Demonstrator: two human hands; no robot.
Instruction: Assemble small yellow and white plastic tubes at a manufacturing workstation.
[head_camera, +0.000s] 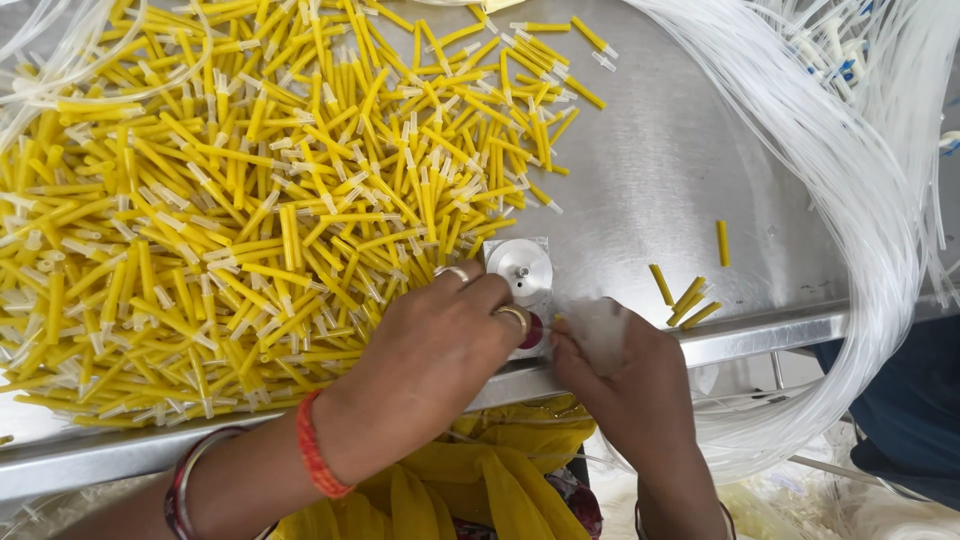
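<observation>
A big heap of short yellow tube pieces with white tips (230, 190) covers the left of a steel table (650, 150). My left hand (440, 350), with rings and bangles, rests at the heap's near edge beside a small round metal fixture (523, 268) on a square base. My right hand (615, 365) sits at the table's front edge with fingers pinched on a thin clear tube end; a pale blur hides the fingertips. Both hands meet just below the fixture, near a small dark red part (533, 331).
A thick bundle of clear thin tubing (850, 170) loops down the right side and over the table edge. A few loose yellow pieces (685, 295) lie at right. Yellow cloth (500, 470) lies below the table edge. More clear tubing (60, 50) is at top left.
</observation>
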